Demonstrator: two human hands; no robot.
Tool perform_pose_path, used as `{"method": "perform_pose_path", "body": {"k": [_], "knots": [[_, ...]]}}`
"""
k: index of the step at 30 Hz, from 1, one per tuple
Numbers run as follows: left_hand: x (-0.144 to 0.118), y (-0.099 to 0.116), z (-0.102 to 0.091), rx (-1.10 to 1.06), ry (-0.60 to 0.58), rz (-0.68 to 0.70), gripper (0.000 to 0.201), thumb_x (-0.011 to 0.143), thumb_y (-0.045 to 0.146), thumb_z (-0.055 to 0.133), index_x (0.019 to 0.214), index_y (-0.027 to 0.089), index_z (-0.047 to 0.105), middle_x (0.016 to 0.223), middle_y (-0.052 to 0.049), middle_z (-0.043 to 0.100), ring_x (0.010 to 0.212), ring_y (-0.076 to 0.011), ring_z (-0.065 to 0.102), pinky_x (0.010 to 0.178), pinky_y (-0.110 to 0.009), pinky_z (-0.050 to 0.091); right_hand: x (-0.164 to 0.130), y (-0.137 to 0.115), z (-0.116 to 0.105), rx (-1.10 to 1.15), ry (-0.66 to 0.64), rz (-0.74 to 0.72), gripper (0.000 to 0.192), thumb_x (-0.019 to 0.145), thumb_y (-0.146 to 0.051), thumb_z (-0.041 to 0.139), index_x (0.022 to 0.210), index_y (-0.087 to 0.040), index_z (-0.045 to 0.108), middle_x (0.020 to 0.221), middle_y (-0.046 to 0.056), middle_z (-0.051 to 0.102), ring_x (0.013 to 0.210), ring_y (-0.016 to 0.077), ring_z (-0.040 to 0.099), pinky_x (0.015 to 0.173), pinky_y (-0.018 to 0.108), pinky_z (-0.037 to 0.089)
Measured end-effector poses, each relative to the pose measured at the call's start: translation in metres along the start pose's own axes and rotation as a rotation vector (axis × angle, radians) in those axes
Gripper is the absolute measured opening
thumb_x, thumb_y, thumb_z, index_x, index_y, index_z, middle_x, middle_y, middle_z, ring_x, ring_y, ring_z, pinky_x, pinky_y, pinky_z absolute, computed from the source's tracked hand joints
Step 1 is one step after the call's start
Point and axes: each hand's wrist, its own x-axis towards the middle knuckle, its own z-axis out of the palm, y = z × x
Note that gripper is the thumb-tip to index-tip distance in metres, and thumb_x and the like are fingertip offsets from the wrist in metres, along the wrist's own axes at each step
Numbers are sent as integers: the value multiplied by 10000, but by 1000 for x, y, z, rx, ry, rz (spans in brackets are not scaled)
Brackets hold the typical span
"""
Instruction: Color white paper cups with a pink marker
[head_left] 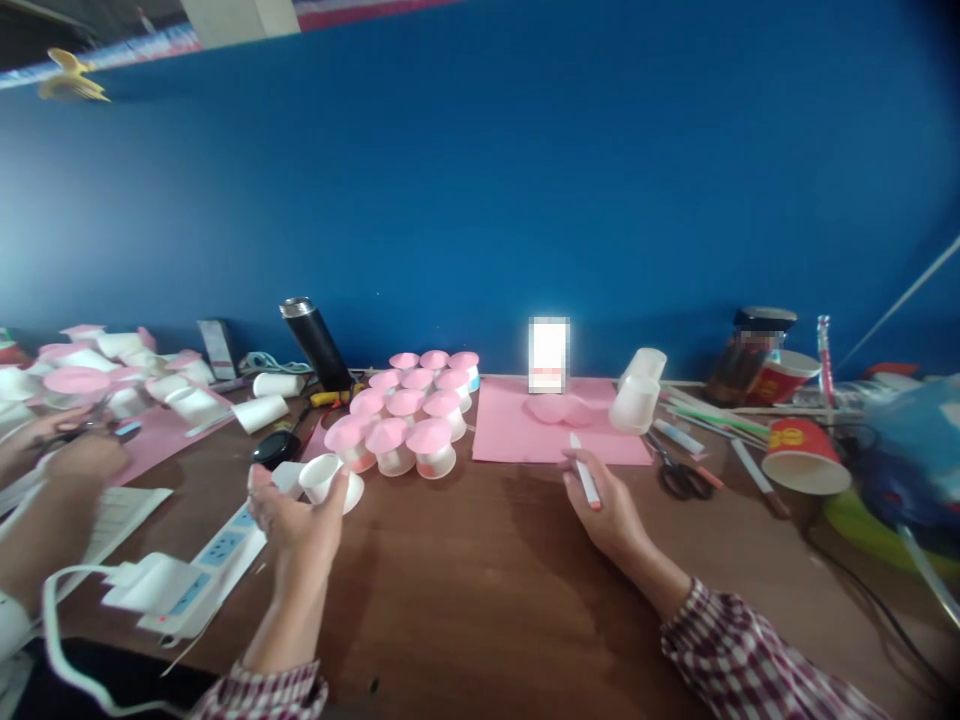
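My left hand (296,520) is closed around a small white paper cup (319,478), thumb on its right side; a flared white edge shows by the thumb. To the right, my right hand (607,500) grips a white marker (586,485) with an orange end, its tip pointing away from me. Between and beyond my hands, several cups topped with pink paper discs (405,403) stand in rows. A pink sheet (510,435) lies past my right hand, with pink paper rounds (559,408) on it. White cups (636,402) stand at its right edge.
Black scissors (684,478), a red paper cup (806,455) and pens lie at right. A power strip (217,560), a black flask (319,345) and loose white cups (260,412) are at left. A co-worker's hands (71,490) work at far left. A blue partition (480,200) rises behind.
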Motion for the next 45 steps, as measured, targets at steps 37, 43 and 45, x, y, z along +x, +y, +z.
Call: {"method": "perform_pose_path", "body": {"k": [37,43,45], "knots": [[-55,-8,-3,276,-387,361,738,777,434,520,1399,142,252,1333,-200,450,1200,-380,457,913,-507,444,-3,-1,-2,54,-26,2,251,848,-219,479,1094,-209,529,925,51,684,796,173,664,736,274,515],[-92,26,-15,0,-215,501,737,749,394,615,1371,155,302,1348,-187,419,1244,-344,407,1028,-521,346,-1,-1,0,44,7,-1,250,843,-227,483,1087,-204,534,910,53,684,758,169,660,713,267,516],[-116,49,-15,-207,-386,464,615,787,325,594,1336,198,345,1321,-146,457,1179,-279,487,996,-458,412,-1,-2,1,45,21,6,240,857,-240,467,1084,-202,536,896,55,684,739,169,659,697,264,516]]}}
